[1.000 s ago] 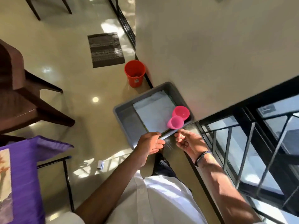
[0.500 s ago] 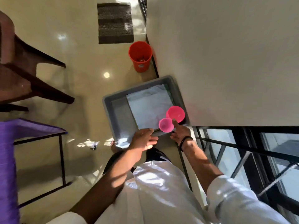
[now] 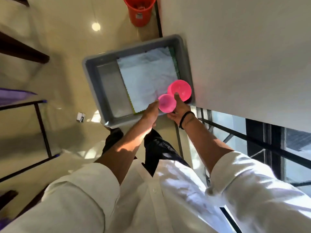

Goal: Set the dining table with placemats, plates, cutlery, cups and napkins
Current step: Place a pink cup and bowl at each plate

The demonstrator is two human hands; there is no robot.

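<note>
A grey plastic bin [image 3: 93, 76] sits on the floor against the wall. Inside lie folded white napkins [image 3: 146, 78] over a green placemat edge [image 3: 173, 59]. Two pink cups stand at the bin's near right corner. My right hand [image 3: 178, 111] grips the nearer pink cup [image 3: 167, 103], thumb on its rim and fingers below it. The fingertips of my left hand [image 3: 150, 113] touch that cup's left side. The farther pink cup [image 3: 180, 89] stands free just behind my right thumb.
An orange bucket [image 3: 139, 10] stands beyond the bin by the wall. A purple-covered table [image 3: 13, 96] on a black metal frame [image 3: 42, 125] is at left, with dark chair legs [image 3: 23, 51] above it. A black window railing [image 3: 252, 138] runs along the right.
I have leaned closer over the bin. My right hand moved from the bin's rim onto the nearer pink cup. My left hand slid right to touch that cup.
</note>
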